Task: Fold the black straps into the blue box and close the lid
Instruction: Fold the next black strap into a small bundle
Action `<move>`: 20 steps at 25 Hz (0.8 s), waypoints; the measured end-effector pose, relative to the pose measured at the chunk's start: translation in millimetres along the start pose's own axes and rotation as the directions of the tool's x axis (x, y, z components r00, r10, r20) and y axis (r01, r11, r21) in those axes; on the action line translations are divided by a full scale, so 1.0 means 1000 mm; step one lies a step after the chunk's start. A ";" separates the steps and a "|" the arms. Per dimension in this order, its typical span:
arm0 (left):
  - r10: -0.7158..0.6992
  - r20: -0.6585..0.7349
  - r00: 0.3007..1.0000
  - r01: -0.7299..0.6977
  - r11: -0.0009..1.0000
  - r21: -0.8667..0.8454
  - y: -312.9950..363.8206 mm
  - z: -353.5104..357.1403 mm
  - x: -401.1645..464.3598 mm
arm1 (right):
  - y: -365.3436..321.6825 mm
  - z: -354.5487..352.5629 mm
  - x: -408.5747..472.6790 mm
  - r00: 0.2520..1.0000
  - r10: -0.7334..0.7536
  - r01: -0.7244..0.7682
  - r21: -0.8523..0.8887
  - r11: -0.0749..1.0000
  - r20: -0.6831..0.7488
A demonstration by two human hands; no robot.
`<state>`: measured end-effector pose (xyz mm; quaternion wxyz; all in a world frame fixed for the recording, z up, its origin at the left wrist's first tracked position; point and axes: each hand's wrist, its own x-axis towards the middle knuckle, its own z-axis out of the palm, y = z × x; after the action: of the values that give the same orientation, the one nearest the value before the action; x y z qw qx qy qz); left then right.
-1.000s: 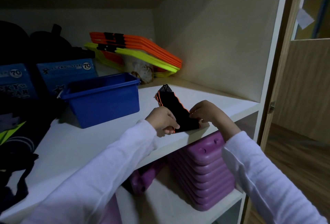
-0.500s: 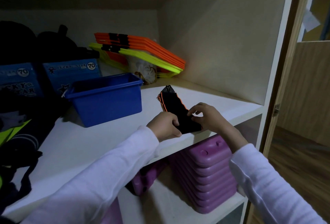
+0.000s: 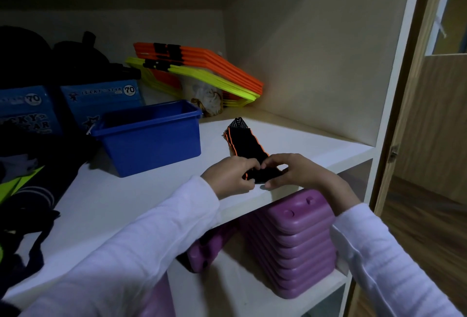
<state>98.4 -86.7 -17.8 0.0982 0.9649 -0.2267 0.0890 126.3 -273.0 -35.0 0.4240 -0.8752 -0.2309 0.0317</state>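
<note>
Left hand (image 3: 231, 176) and right hand (image 3: 290, 171) meet fingertip to fingertip, fingers curled and pinching.

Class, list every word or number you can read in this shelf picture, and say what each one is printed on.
"70": right light-blue carton, white circle.
"STAR": same carton, beside it; the word before it is blurred.
"70": left light-blue carton.
"STAR": same carton, lower; the line above is partly hidden.
Elsewhere, none.

Saw both arms in long white sleeves, soft knit, faint horizontal ribbing on right sleeve (image 3: 386, 261). Left sleeve (image 3: 141, 248) smoother, creased near cuff. Cuffs ended at wrists; left hand (image 3: 231, 177) and right hand (image 3: 298, 172) bare. I noted no rings, watch or gloves.
</note>
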 end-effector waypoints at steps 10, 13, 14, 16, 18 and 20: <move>-0.038 -0.045 0.998 0.023 0.954 -0.300 -0.019 0.010 0.004 | 0.002 0.005 0.011 0.989 -0.101 0.080 -0.188 0.979 -0.107; -0.129 -0.068 0.989 0.082 0.881 -0.467 -0.023 0.013 0.007 | 0.007 0.005 0.012 0.987 -0.088 0.069 -0.141 0.988 -0.135; -0.154 -0.075 0.985 0.096 0.857 -0.507 -0.025 0.015 0.008 | 0.009 0.005 0.011 0.988 -0.075 0.062 -0.094 0.994 -0.132; -0.161 -0.087 0.983 0.090 0.841 -0.534 -0.028 0.018 0.008 | 0.013 0.004 0.011 0.991 -0.065 0.063 -0.019 0.998 -0.113; -0.174 -0.084 0.981 0.096 0.818 -0.567 -0.031 0.021 0.008 | 0.017 0.003 0.012 0.991 -0.076 0.075 -0.014 0.997 -0.106; -0.219 -0.058 0.974 0.125 0.735 -0.666 -0.033 0.021 0.007 | 0.017 0.002 0.015 0.989 -0.095 0.095 -0.001 0.995 -0.115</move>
<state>122.3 -65.9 -41.7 0.4541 0.8770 -0.1461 0.0576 145.1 -274.2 -46.8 0.4397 -0.8626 -0.2474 -0.0384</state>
